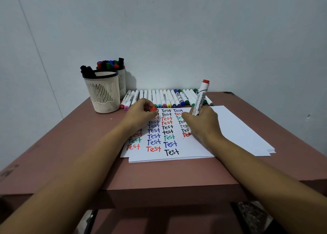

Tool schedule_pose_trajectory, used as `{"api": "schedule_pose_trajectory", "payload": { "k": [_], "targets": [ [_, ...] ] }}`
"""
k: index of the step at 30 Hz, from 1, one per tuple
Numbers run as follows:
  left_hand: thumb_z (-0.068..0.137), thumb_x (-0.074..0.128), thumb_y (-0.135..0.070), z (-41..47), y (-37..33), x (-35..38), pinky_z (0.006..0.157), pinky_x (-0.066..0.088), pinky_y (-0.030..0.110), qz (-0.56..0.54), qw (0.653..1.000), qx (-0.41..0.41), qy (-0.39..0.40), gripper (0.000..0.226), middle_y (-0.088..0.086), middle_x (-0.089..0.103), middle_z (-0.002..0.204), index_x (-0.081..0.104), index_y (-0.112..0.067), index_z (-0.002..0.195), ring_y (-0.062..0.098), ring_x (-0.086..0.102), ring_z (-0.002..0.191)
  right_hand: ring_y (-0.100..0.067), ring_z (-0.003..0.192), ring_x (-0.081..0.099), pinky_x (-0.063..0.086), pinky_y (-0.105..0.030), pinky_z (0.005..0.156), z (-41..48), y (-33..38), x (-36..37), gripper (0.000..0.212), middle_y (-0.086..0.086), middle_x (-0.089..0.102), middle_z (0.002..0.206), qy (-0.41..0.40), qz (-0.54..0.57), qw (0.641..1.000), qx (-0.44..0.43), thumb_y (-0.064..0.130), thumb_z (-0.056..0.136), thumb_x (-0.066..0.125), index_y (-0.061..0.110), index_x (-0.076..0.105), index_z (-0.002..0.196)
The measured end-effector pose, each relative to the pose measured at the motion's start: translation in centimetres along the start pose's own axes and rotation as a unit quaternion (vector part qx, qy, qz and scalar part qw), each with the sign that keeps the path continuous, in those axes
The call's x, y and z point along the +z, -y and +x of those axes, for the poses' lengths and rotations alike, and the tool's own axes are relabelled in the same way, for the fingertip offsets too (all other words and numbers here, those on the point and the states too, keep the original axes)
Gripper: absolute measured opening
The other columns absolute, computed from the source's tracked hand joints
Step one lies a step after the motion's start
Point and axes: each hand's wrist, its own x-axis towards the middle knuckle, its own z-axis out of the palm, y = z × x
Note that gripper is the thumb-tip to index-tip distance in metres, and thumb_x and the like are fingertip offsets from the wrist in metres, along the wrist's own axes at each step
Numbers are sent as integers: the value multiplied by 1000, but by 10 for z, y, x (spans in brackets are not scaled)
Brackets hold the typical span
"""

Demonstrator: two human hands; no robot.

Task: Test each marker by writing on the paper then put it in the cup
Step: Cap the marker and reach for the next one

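Note:
My right hand (203, 125) grips a red whiteboard marker (200, 99), tip down on the white paper (230, 127), where a partly written red word shows beside my fingers. The paper carries columns of "Test" in several colours. My left hand (139, 115) rests on the paper's left part and pinches the red cap (153, 108). A cream mesh cup (103, 92) with black markers along its left rim stands at the back left. A second cup (121, 79) behind it is full of markers. A row of markers (168, 97) lies along the wall.
The paper is a small stack on a reddish-brown table (79, 145) pushed against a pale wall. The table's front edge runs just below my forearms.

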Motion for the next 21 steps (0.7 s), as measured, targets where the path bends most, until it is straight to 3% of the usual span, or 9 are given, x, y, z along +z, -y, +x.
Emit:
{"api": "schedule_pose_trajectory", "payload": {
  "k": [3, 7, 12, 16, 21],
  "targets": [
    [86, 65, -17, 0, 0, 0, 64, 40, 9, 2, 1000, 1, -2, 18, -7, 56, 88, 54, -15, 101, 5, 52, 80, -13, 51, 39, 36, -27, 50, 2, -1, -1, 32, 2, 43, 56, -38, 4, 999, 4, 14, 80, 59, 14, 38, 57],
    [86, 66, -17, 0, 0, -1, 65, 38, 8, 8, 1000, 2, -2, 19, -8, 56, 88, 54, -16, 100, 2, 51, 78, -13, 54, 42, 34, -27, 49, 1, -1, -1, 30, 2, 46, 59, -28, -20, 999, -1, 16, 81, 60, 14, 39, 59],
    [86, 65, -18, 0, -1, -1, 66, 39, 10, 14, 1000, 1, -4, 19, -3, 57, 94, 54, -16, 101, 10, 53, 86, -18, 63, 52, 42, -28, 57, 1, -1, -2, 18, -3, 56, 64, -8, -10, 1000, 9, 16, 79, 61, 10, 50, 65],
    [86, 66, -18, -1, -1, 0, 70, 41, 18, 14, 1000, 0, -2, 19, -3, 58, 94, 54, -16, 101, 11, 53, 88, -18, 61, 49, 39, -28, 54, 2, 0, -1, 21, -1, 52, 63, -8, -17, 1000, 4, 15, 80, 61, 10, 47, 66],
    [86, 65, -18, 1, -1, -1, 67, 40, 11, 12, 1000, 0, -3, 18, -8, 55, 89, 53, -17, 100, 9, 52, 85, -23, 62, 56, 49, -34, 59, 3, -2, -1, 15, -9, 61, 67, -5, 21, 999, 27, 17, 77, 62, 8, 54, 67]
  ]
}}
